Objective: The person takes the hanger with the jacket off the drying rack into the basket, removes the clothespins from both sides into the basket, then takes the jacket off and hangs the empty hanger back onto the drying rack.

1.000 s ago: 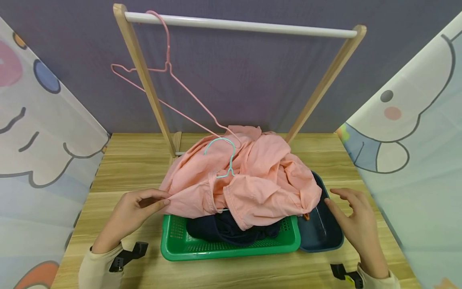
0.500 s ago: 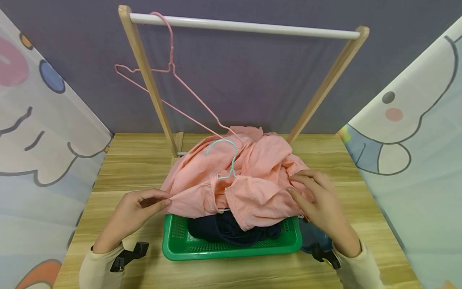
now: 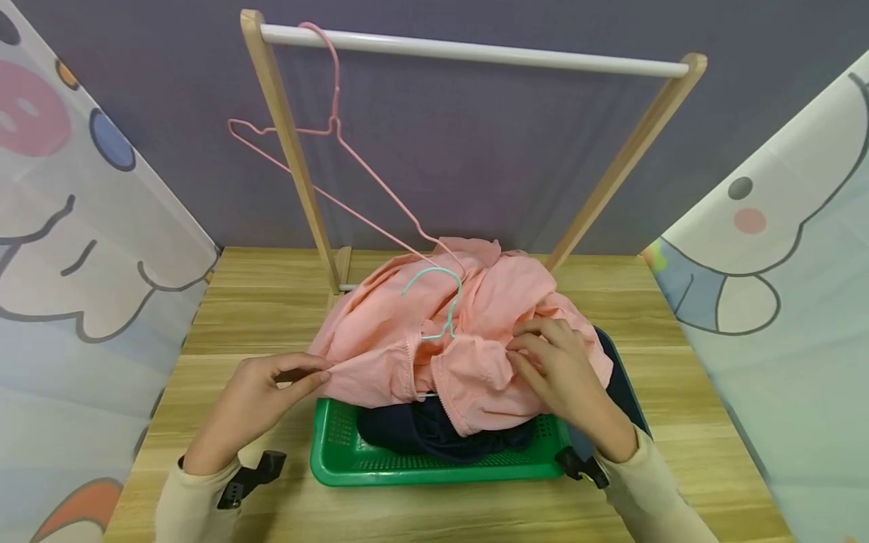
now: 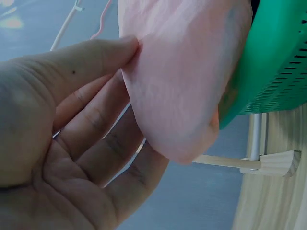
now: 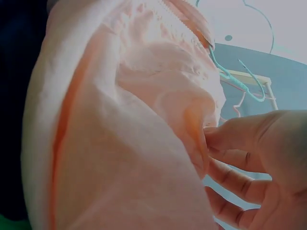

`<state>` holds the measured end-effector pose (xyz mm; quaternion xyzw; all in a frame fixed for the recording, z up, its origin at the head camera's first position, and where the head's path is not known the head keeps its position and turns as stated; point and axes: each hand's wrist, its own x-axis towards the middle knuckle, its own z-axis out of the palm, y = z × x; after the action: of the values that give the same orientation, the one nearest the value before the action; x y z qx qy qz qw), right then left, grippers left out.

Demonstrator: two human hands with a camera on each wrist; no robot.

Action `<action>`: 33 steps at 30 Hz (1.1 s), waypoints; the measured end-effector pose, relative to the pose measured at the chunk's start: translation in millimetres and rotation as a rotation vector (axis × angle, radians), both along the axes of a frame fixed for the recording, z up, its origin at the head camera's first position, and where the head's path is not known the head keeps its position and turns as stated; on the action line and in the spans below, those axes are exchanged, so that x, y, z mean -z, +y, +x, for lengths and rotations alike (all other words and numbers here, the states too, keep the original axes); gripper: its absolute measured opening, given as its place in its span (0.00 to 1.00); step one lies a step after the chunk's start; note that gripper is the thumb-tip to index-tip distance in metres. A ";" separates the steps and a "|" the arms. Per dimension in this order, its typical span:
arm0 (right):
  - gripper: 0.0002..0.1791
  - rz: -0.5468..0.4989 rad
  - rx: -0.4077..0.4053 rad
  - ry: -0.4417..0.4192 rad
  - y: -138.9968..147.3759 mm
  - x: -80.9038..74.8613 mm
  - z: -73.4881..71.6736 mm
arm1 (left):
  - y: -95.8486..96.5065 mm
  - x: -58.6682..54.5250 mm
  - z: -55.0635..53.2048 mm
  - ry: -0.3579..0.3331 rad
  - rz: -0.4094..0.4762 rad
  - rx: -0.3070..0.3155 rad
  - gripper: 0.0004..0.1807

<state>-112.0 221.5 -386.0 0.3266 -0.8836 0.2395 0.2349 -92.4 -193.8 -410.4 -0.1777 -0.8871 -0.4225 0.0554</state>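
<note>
A pink zip jacket [image 3: 516, 279] lies in a heap over a green basket [image 3: 434, 473]. The hook of a mint-green hanger [image 3: 453, 302] sticks up out of its collar. My left hand [image 3: 268, 403] pinches the jacket's left edge between thumb and fingers; the left wrist view shows the pink cloth [image 4: 177, 91] caught at the thumb tip. On the other side, my right hand [image 3: 563, 369] pinches a fold of the jacket right of the zip, also seen in the right wrist view with the fingertips [image 5: 216, 139] on the cloth.
Dark navy cloth [image 3: 441, 434] lies in the basket under the jacket. A dark blue bin [image 3: 621, 377] stands partly hidden at the right. Behind rises a wooden rack with a white rail [image 3: 475, 51], on which a pink hanger [image 3: 380, 181] hangs, its lower corner against the jacket.
My right hand has come in from beyond the jacket's right side and moved left onto it, now pinching a fold. The left hand keeps its hold. The view has shifted slightly.
</note>
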 end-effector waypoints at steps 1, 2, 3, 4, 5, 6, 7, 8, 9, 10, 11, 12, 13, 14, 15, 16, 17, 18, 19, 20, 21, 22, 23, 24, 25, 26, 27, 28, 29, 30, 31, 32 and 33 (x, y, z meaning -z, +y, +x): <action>0.05 0.007 0.001 0.003 -0.8 0.5 -0.5 | 1.7 -1.2 0.3 0.029 -0.022 -0.007 0.09; 0.05 0.014 0.003 0.004 -1.7 0.9 -0.7 | 3.8 -2.5 0.5 0.063 -0.046 -0.013 0.09; 0.05 0.019 0.007 0.004 -2.6 1.1 -0.8 | 6.1 -3.9 0.5 0.094 -0.069 -0.018 0.10; 0.05 0.024 0.012 0.004 -3.4 1.2 -0.7 | 8.9 -5.4 0.3 0.127 -0.085 -0.017 0.10; 0.04 0.025 0.015 0.003 -4.1 1.2 -0.7 | 12.3 -7.2 0.1 0.159 -0.096 -0.014 0.10; 0.05 0.025 0.017 0.004 -4.8 0.9 -0.6 | 16.1 -9.4 -0.5 0.194 -0.110 -0.011 0.10; 0.05 0.026 0.019 0.006 -5.6 0.5 -0.6 | 20.3 -11.7 -1.0 0.226 -0.125 -0.007 0.10; 0.06 0.027 0.021 0.007 -6.2 -0.1 -0.5 | 24.7 -13.9 -1.8 0.267 -0.142 -0.002 0.10; 0.06 0.027 0.022 0.012 -6.9 -0.8 -0.6 | 29.2 -16.3 -2.7 0.302 -0.153 0.005 0.10; 0.05 0.026 0.021 0.019 -7.7 -1.6 -0.8 | 33.9 -18.8 -3.5 0.335 -0.161 0.012 0.10; 0.04 0.026 0.020 0.026 -8.4 -2.2 -1.0 | 38.5 -21.5 -4.4 0.366 -0.173 0.013 0.10; 0.04 0.026 0.016 0.033 -9.3 -2.8 -1.3 | 42.7 -23.6 -5.4 0.396 -0.187 0.013 0.10; 0.03 0.028 0.013 0.040 -10.1 -3.4 -1.5 | 46.8 -25.2 -6.4 0.422 -0.198 0.014 0.10; 0.03 0.030 0.011 0.044 -11.1 -3.9 -1.8 | 50.7 -26.6 -7.4 0.446 -0.205 0.015 0.10; 0.04 0.031 0.009 0.048 -11.9 -4.2 -2.0 | 54.6 -27.8 -8.4 0.461 -0.206 0.018 0.09; 0.04 0.033 0.007 0.048 -12.8 -4.4 -2.2 | 58.3 -28.8 -9.2 0.472 -0.208 0.020 0.08; 0.04 0.034 0.004 0.049 -13.5 -4.5 -2.3 | 61.8 -29.6 -10.0 0.484 -0.211 0.023 0.07; 0.04 0.035 0.002 0.051 -14.2 -4.6 -2.4 | 64.8 -29.7 -10.6 0.493 -0.213 0.026 0.07; 0.04 0.038 0.004 0.051 -14.7 -4.6 -2.4 | 67.7 -30.1 -11.3 0.500 -0.212 0.030 0.06; 0.03 0.037 0.002 0.052 -15.1 -4.5 -2.6 | 70.1 -30.3 -11.7 0.506 -0.211 0.031 0.06; 0.03 0.036 0.000 0.049 -15.5 -4.5 -2.6 | 71.9 -30.5 -12.1 0.508 -0.209 0.029 0.06; 0.03 0.032 -0.004 0.045 -15.8 -4.5 -2.6 | 73.1 -30.7 -12.2 0.509 -0.208 0.025 0.05; 0.03 0.026 -0.010 0.041 -16.0 -4.6 -2.5 | 73.7 -30.8 -12.1 0.511 -0.209 0.019 0.06; 0.04 0.020 -0.018 0.034 -16.2 -4.8 -2.4 | 73.6 -30.9 -11.9 0.511 -0.207 0.013 0.06; 0.05 0.011 -0.027 0.027 -16.1 -5.3 -2.1 | 73.2 -31.1 -11.4 0.508 -0.207 0.008 0.06; 0.07 0.001 -0.037 0.019 -15.8 -6.1 -1.6 | 72.2 -31.3 -10.7 0.509 -0.208 0.003 0.06; 0.10 -0.010 -0.044 0.014 -15.3 -7.1 -1.1 | 71.0 -31.6 -9.8 0.510 -0.210 -0.001 0.07; 0.12 -0.022 -0.051 0.010 -14.5 -8.6 -0.5 | 69.3 -31.8 -8.8 0.514 -0.213 -0.003 0.07; 0.15 -0.033 -0.056 0.006 -13.1 -10.3 0.2 | 67.5 -32.1 -7.8 0.518 -0.213 -0.005 0.07; 0.17 -0.043 -0.057 0.004 -11.2 -12.4 0.9 | 65.3 -32.2 -6.7 0.524 -0.210 -0.007 0.07; 0.19 -0.051 -0.055 0.005 -8.6 -14.4 1.6 | 63.0 -32.4 -5.7 0.531 -0.204 -0.012 0.08; 0.20 -0.058 -0.048 0.012 -5.7 -16.2 2.3 | 60.4 -32.5 -4.5 0.538 -0.199 -0.020 0.09; 0.21 -0.065 -0.041 0.019 -2.3 -17.9 3.0 | 57.7 -32.3 -3.6 0.543 -0.191 -0.029 0.10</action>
<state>-108.9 219.2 -368.2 0.3390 -0.8663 0.2695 0.2488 -96.1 -136.1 -378.0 -0.2761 -0.8779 -0.2733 0.2800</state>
